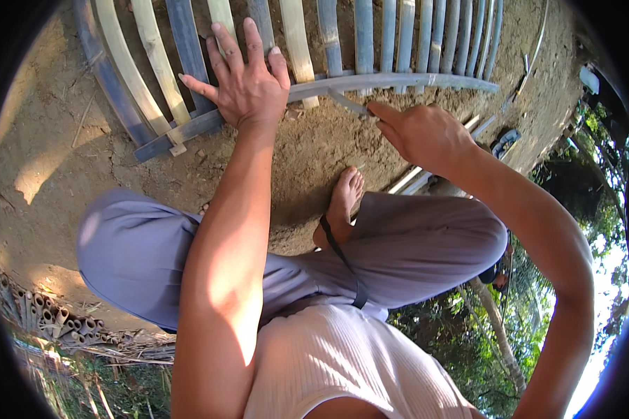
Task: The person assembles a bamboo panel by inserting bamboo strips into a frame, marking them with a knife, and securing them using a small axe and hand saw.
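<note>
A row of bamboo slats (297, 49), some grey-green and some pale, lies on the dirt in front of me, crossed near its close end by a long bamboo strip (391, 82). My left hand (250, 87) rests on the slats with its fingers spread, the heel of the hand by the cross strip. To its right, my right hand (426, 136) is closed round what looks like a knife (348, 103). Its flat grey blade points left and meets the near edge of the cross strip. Fingers hide the handle.
My bare foot (344, 199) stands on the dirt ground (300, 167) below the slats. Thin bamboo poles (407, 180) lie beyond my right knee, near a dark sandal (504, 143). Several cut bamboo tubes (59, 321) are stacked at lower left, with trees (496, 328) at lower right.
</note>
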`<state>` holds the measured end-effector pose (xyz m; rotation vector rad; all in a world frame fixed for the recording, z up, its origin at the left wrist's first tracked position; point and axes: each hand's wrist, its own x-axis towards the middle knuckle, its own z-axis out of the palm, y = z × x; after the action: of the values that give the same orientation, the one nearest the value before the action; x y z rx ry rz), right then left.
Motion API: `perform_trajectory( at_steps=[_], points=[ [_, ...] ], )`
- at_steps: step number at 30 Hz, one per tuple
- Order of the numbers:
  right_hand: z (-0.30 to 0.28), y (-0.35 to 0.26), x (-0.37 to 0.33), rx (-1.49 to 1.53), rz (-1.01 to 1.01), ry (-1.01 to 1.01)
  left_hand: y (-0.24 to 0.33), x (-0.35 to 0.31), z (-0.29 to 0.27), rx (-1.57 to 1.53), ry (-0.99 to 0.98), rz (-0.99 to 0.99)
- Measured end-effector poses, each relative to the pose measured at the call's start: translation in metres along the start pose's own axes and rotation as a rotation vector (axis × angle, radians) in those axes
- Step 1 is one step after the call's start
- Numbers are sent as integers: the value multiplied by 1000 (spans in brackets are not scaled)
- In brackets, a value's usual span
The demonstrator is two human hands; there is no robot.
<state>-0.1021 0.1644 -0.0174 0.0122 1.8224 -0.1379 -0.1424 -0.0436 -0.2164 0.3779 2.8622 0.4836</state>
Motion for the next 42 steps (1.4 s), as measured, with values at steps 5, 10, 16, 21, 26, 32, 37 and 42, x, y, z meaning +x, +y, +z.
perform_trajectory(
  at_steps=[5,10,16,21,26,32,37,42],
  points=[
    [31,-46,-8,1517,428,-12,-5,-1,-2,38,-18,-28],
    [34,-45,-11,1071,298,109,2,0,1,47,-56,-26],
    [1,6,6,-176,-56,61,-3,1,0,-9,29,12],
    [47,6,10,217,-130,439,-1,0,-4,-51,69,25],
    [98,-32,-5,1337,252,378,0,-5,0,-19,-5,-1],
    [53,-26,-13,152,7,481,-1,-6,-4,-19,5,-9],
    [28,-36,-22,-196,5,455,-4,-5,-13,-119,8,1],
    [40,-31,-25,57,-92,583,-56,48,-81,-100,135,327]
  ],
)
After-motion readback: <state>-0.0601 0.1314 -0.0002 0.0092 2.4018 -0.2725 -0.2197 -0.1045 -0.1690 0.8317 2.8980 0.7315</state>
